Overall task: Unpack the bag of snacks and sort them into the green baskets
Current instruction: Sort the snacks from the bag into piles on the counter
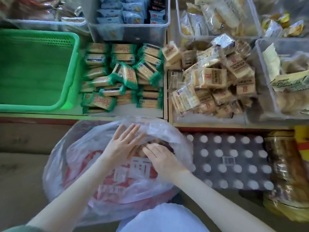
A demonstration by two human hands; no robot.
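Now, bag [117, 173]: below the desk edge, close to the person, mouth open.
Left hand [124, 143]: flat, fingers spread on the film.
Right hand [160, 156]: fingertips inside the mouth; grip cannot be told.
Basket [33, 67]: on the desk, upper left, well apart.
Risk: loose film may slip under the left hand, closing the mouth on the right.

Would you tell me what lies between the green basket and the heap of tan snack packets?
Head view: a pile of green-wrapped biscuit packets, then a thin wooden divider, lies between the green basket and the tan packets.
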